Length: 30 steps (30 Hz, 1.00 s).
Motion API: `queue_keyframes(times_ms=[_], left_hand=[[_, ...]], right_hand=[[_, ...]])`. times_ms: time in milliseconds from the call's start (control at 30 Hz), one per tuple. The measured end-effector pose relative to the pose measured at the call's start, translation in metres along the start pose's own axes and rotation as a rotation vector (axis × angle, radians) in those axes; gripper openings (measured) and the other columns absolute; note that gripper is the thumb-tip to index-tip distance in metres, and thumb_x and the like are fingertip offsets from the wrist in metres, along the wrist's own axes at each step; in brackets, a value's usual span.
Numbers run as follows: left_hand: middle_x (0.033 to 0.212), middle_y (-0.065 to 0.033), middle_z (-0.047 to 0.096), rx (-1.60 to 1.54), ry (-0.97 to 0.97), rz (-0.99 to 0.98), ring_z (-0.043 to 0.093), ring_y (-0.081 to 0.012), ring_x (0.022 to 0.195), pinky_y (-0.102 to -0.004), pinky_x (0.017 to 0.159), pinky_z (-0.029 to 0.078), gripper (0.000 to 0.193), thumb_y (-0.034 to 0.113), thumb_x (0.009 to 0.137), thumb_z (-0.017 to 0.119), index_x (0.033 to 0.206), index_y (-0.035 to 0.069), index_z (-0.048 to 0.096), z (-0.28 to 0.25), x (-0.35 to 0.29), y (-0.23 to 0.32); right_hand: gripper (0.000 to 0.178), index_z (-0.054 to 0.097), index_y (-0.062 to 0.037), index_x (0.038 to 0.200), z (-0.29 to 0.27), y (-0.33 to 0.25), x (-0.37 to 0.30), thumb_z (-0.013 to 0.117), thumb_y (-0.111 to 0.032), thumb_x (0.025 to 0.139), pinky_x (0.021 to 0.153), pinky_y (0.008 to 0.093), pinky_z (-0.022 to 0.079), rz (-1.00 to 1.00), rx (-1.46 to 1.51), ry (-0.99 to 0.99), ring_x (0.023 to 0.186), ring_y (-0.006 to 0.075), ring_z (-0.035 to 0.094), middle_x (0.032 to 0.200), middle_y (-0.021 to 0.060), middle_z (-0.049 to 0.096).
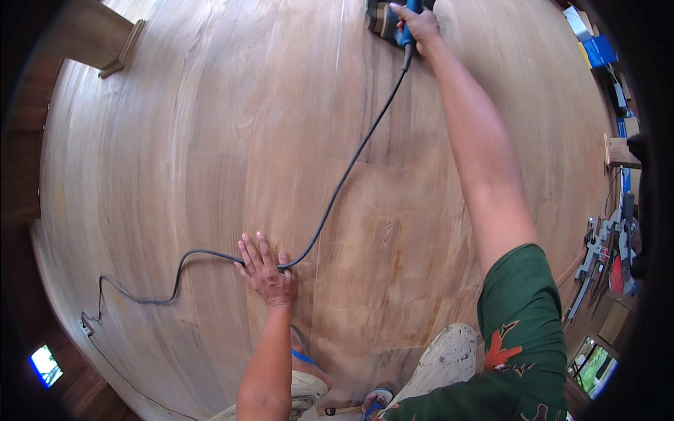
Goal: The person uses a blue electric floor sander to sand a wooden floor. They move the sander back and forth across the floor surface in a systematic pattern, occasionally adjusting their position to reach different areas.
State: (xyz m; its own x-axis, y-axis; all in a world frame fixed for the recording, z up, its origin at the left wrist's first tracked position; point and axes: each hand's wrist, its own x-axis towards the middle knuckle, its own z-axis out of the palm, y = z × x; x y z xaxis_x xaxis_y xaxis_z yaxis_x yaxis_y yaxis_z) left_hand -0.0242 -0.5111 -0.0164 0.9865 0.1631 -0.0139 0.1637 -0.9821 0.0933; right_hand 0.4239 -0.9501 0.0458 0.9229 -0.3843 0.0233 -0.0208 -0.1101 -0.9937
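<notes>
While stretching to the top centre of the frame, right hand point(420, 24) closing around the blue sander point(387, 17), pressing it on the slab point(210, 140). Left hand point(265, 270) lying flat and open at lower centre, fingers spread, pinning the cord point(351, 165). Judging by the dusty pale sheen, sanding looking well along; darker streaks at centre still needing passes.

Head-worn fisheye view, looking steeply down.

Set above a broad, pale brown wooden slab point(210, 140) that fills nearly the whole frame, edges bowed toward the dark rim. Close enough for both bare forearms to enter from the lower edge, the left hand point(267, 270) near centre, the right hand point(419, 24) at the top edge. Single view only; nothing shared.
</notes>
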Motion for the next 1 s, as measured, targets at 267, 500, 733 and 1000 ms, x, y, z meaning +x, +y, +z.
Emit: queue_keyframes(times_ms=[267, 500, 733, 1000], left_hand=[[0.175, -0.0139, 0.032, -0.010, 0.069, 0.022, 0.028, -0.0343, 0.162, -0.0633, 0.129, 0.018, 0.062, 0.041, 0.107, 0.052, 0.165, 0.020, 0.044, 0.001, 0.002, 0.000], [0.175, -0.0150, 0.032, -0.025, 0.100, 0.043, 0.029, -0.0344, 0.161, -0.0594, 0.130, 0.019, 0.061, 0.044, 0.111, 0.047, 0.165, 0.018, 0.042, 0.019, -0.004, -0.008], [0.143, -0.0139, 0.065, -0.010, -0.307, 0.309, 0.058, -0.0374, 0.136, -0.0489, 0.110, 0.048, 0.042, 0.043, 0.111, 0.049, 0.136, 0.016, 0.069, -0.075, 0.030, -0.037], [0.119, -0.0136, 0.077, 0.191, -0.525, 0.775, 0.068, -0.0345, 0.119, -0.0454, 0.101, 0.054, 0.029, 0.033, 0.103, 0.064, 0.106, 0.009, 0.081, -0.240, -0.038, -0.160]], right_hand=[[0.031, 0.066, -0.0090, 0.095, -0.018, 0.005, -0.057, 0.089, -0.029, 0.089, 0.055, 0.0288, 0.051, -0.024, 0.074, 0.020, 0.061, 0.0103, 0.061, 0.076, -0.0001, 0.063], [0.032, 0.063, -0.0111, 0.095, -0.046, 0.014, -0.279, 0.087, -0.031, 0.090, 0.056, 0.0294, 0.047, 0.018, 0.070, 0.089, 0.059, 0.0092, 0.057, 0.072, -0.0009, 0.061], [0.034, 0.072, -0.0035, 0.114, -0.065, -0.024, -0.579, 0.082, -0.029, 0.093, 0.080, 0.0393, 0.056, 0.238, -0.055, 0.189, 0.084, 0.0243, 0.072, 0.092, 0.0116, 0.076], [0.034, 0.070, -0.0033, 0.076, -0.078, -0.026, -0.657, 0.085, -0.032, 0.089, 0.064, 0.0382, 0.051, 0.414, -0.040, 0.159, 0.064, 0.0180, 0.064, 0.065, 0.0038, 0.066]])
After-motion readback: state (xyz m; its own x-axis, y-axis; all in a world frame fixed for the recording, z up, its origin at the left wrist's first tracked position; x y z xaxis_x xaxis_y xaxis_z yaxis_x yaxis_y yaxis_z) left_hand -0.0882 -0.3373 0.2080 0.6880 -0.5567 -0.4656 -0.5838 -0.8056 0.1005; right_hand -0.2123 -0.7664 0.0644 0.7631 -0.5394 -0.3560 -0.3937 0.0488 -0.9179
